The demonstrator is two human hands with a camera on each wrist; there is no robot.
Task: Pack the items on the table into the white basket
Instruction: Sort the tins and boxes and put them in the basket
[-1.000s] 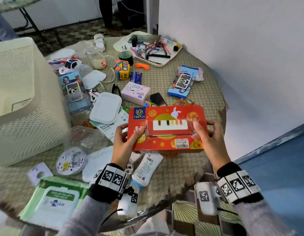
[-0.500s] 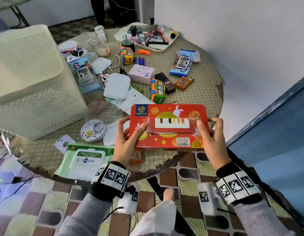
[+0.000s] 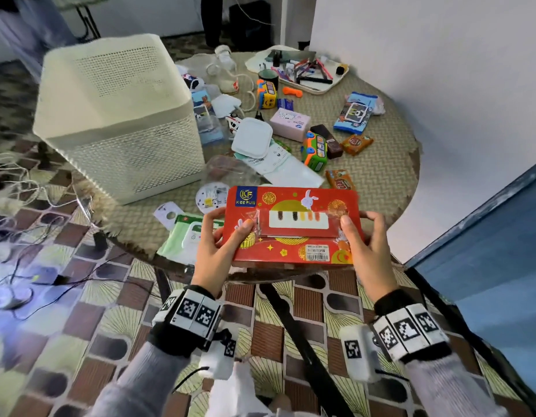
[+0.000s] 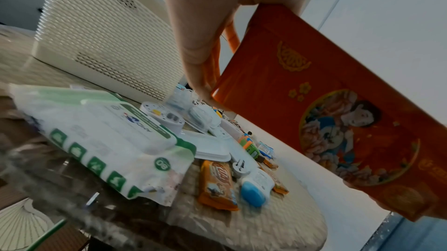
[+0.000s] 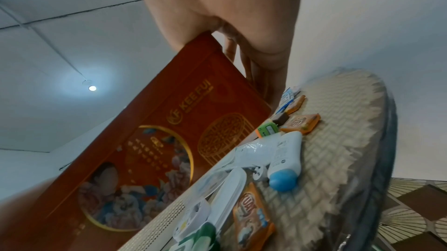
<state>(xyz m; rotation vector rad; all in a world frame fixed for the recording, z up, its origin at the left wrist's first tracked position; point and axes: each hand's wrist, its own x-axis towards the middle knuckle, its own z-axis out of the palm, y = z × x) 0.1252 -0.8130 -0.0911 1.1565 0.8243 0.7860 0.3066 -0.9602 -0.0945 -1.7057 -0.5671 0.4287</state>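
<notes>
I hold a flat red gift box (image 3: 294, 225) in the air above the table's near edge, level, printed face up. My left hand (image 3: 220, 236) grips its left end, thumb on top. My right hand (image 3: 363, 239) grips its right end the same way. The box's underside (image 4: 338, 121) shows in the left wrist view and its underside (image 5: 174, 140) in the right wrist view. The white perforated basket (image 3: 119, 115) stands on the table's left side, up and left of the box, its inside hidden.
The round woven-mat table (image 3: 375, 176) carries many items: a green wipes pack (image 3: 185, 239), orange snack packs (image 3: 340, 179), a green toy bus (image 3: 315, 150), a pink box (image 3: 289, 123), a white lid (image 3: 252, 138), a far tray (image 3: 300, 72). Cables (image 3: 17, 188) lie on the floor at left.
The red box has come up off the table and toward me, still in both hands. The view has pulled back and higher, so the basket now shows whole.
</notes>
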